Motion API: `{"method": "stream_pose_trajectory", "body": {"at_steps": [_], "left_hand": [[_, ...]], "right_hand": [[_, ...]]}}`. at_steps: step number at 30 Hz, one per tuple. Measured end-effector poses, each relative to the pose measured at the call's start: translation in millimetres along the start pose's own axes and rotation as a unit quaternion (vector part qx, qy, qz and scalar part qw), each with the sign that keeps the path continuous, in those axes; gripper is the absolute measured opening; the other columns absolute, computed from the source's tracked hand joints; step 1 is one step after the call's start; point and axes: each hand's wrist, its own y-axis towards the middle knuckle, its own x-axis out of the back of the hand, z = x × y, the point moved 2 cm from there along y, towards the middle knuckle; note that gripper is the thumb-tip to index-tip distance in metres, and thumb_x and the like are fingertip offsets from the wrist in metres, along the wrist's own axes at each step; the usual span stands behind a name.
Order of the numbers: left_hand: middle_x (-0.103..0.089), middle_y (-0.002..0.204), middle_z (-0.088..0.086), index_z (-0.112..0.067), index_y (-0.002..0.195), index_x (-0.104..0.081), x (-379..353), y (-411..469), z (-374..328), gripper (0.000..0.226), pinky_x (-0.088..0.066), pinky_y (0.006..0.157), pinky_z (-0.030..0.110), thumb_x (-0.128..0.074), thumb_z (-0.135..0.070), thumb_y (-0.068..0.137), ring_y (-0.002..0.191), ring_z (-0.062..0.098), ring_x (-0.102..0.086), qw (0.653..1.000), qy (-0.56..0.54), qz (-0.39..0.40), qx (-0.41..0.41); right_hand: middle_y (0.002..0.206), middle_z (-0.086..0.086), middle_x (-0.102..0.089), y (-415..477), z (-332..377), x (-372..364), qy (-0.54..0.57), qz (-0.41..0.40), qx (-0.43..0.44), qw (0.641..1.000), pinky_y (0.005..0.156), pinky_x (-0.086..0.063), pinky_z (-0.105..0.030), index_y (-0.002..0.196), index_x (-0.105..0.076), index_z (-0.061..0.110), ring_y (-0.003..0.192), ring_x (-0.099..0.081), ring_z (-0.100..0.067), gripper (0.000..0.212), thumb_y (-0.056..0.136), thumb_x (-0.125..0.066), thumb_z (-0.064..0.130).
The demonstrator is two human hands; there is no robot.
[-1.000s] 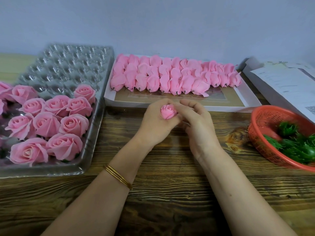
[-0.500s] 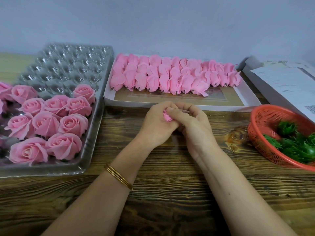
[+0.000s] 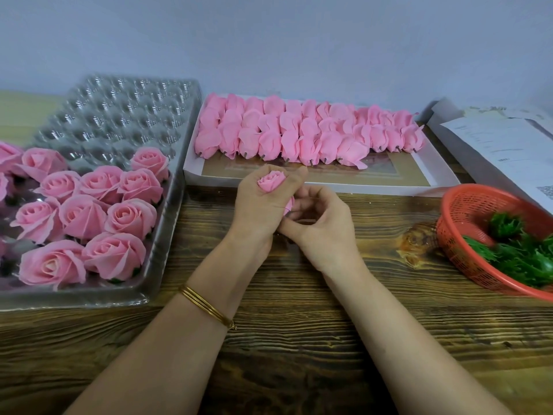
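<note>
Wooden table point(image 3: 299, 339) | rose bud point(image 3: 270, 181) — gripped in left fingers point(image 3: 294, 172) | right fingers point(image 3: 314, 193) pinch its underside

A plain wall point(image 3: 269, 40), pale bluish grey, runs behind everything. Below it lies a wooden table point(image 3: 299, 339), dark-stained, with bold wavy grain and one rusty knot point(image 3: 416, 244) toward the right. At the far left a lighter, yellowish strip point(image 3: 18, 112) shows, possibly another surface. The light falls soft and even.

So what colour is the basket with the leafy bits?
The basket is orange-red; the head view shows it best.
</note>
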Motion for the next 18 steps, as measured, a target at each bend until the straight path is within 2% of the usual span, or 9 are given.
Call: {"method": "stream_pose_trajectory", "body": {"at_steps": [2,4,8,11,14,16,18], "left_hand": [[-0.061,0.056,-0.003,-0.010,0.071,-0.054,-1.6,-1.4,-1.4,0.024,-0.049,0.049,0.026,-0.071,-0.010,0.089,0.048,0.009,-0.057,1.000,-0.012,0.003,0.000],[-0.062,0.056,-0.002,-0.011,0.071,-0.054,-2.6,-2.3,-1.9,0.025,-0.047,0.049,0.026,-0.070,-0.008,0.090,0.048,0.010,-0.055,1.000,-0.018,0.008,-0.001],[-0.059,0.054,-0.002,-0.012,0.071,-0.051,-2.9,-1.3,-1.7,0.026,-0.043,0.047,0.023,-0.069,-0.004,0.089,0.045,0.009,-0.052,0.999,-0.034,0.035,0.004],[-0.058,0.054,0.000,-0.012,0.075,-0.052,-2.5,-1.0,-2.1,0.023,-0.042,0.045,0.021,-0.070,-0.002,0.087,0.044,0.011,-0.050,0.997,-0.050,0.054,0.005],[-0.056,0.055,0.002,-0.012,0.080,-0.057,-0.7,-0.4,-3.6,0.017,-0.045,0.044,0.020,-0.072,-0.004,0.084,0.046,0.011,-0.051,0.995,-0.069,0.065,0.010],[-0.056,0.056,0.002,-0.013,0.084,-0.061,0.9,0.5,-5.4,0.014,-0.049,0.049,0.022,-0.074,-0.009,0.080,0.052,0.011,-0.054,0.994,-0.070,0.079,0.016],[-0.055,0.055,-0.002,-0.014,0.085,-0.062,2.6,1.1,-6.9,0.014,-0.053,0.060,0.023,-0.074,-0.013,0.077,0.058,0.011,-0.055,0.994,-0.064,0.092,0.011]], "right_hand": [[0.081,-0.004,-0.069,-1.3,-0.7,-1.8,-0.046,-0.014,0.024,0.999,0.075,-0.059,-0.041,0.090,-0.061,0.020,0.071,-0.063,-0.016,0.038,0.059,-0.084,0.020],[0.077,0.001,-0.068,-2.2,-1.2,-3.2,-0.073,-0.027,0.045,0.996,0.071,-0.057,-0.038,0.085,-0.060,0.024,0.071,-0.064,-0.017,0.035,0.057,-0.079,0.028],[0.063,0.017,-0.061,-1.7,-2.4,-3.1,-0.077,-0.028,0.074,0.994,0.063,-0.048,-0.022,0.077,-0.058,0.029,0.061,-0.056,-0.003,0.029,0.064,-0.082,0.016],[0.063,0.012,-0.058,-0.3,-2.0,-0.9,-0.045,-0.013,0.072,0.996,0.062,-0.046,-0.021,0.075,-0.060,0.023,0.060,-0.052,-0.004,0.029,0.069,-0.082,0.005],[0.065,0.006,-0.062,-0.1,-1.3,-0.5,0.030,0.025,0.050,0.998,0.065,-0.049,-0.022,0.078,-0.067,0.011,0.063,-0.054,-0.007,0.020,0.072,-0.080,-0.002],[0.070,-0.003,-0.065,-0.9,-1.1,-0.9,0.080,0.050,0.019,0.995,0.071,-0.052,-0.025,0.083,-0.070,0.000,0.069,-0.058,-0.011,0.013,0.075,-0.079,-0.003],[0.068,-0.003,-0.065,-1.2,-0.7,0.3,0.111,0.077,-0.016,0.991,0.069,-0.051,-0.024,0.080,-0.073,0.005,0.068,-0.059,-0.012,0.008,0.077,-0.077,-0.002]]}}
